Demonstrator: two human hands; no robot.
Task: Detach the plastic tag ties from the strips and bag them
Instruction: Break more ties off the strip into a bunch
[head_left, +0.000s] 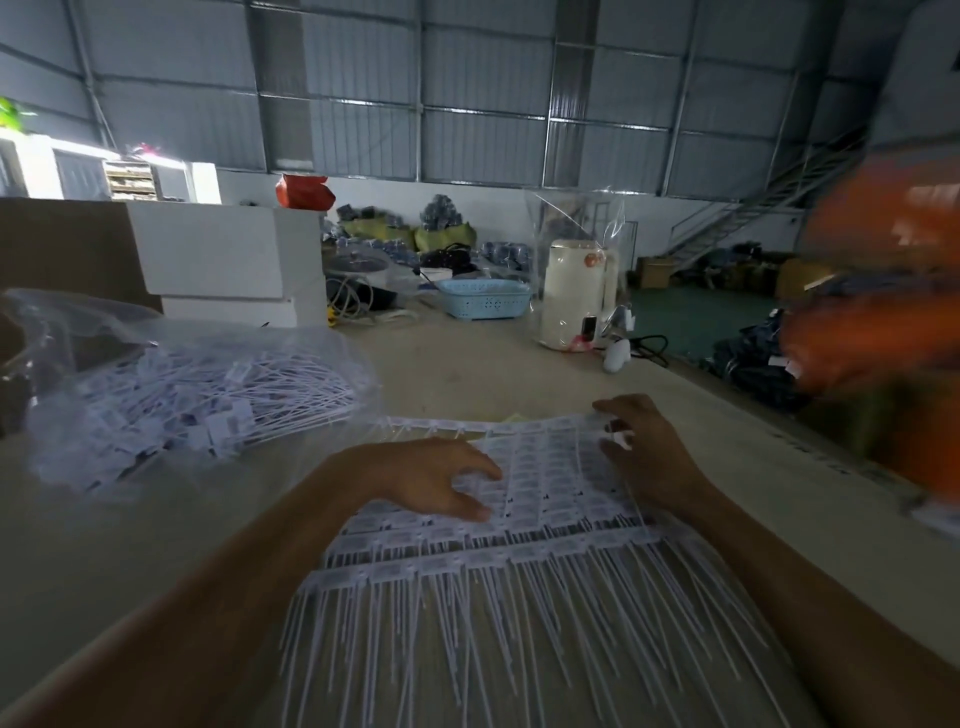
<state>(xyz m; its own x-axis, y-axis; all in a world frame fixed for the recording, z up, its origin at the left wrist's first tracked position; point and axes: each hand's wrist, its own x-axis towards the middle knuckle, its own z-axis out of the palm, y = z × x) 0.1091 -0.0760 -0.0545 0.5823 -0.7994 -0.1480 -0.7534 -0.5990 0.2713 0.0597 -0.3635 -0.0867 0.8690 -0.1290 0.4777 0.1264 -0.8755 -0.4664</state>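
Overlapping strips of white plastic tag ties (524, 551) lie fanned on the table in front of me, label heads in rows, thin tails pointing toward me. My left hand (436, 475) rests on the left part of the stack with fingers spread and slightly bent. My right hand (639, 441) sits at the far right corner, its fingers curled round the edge of the top strip. A clear plastic bag (171, 400) holding several loose detached ties lies to the left on the table.
The beige table (467, 369) carries white boxes (218, 254) at the back left, a blue basket (483, 297), a cream kettle (574, 291) and cables. A blurred person in orange (883, 291) stands at the right edge.
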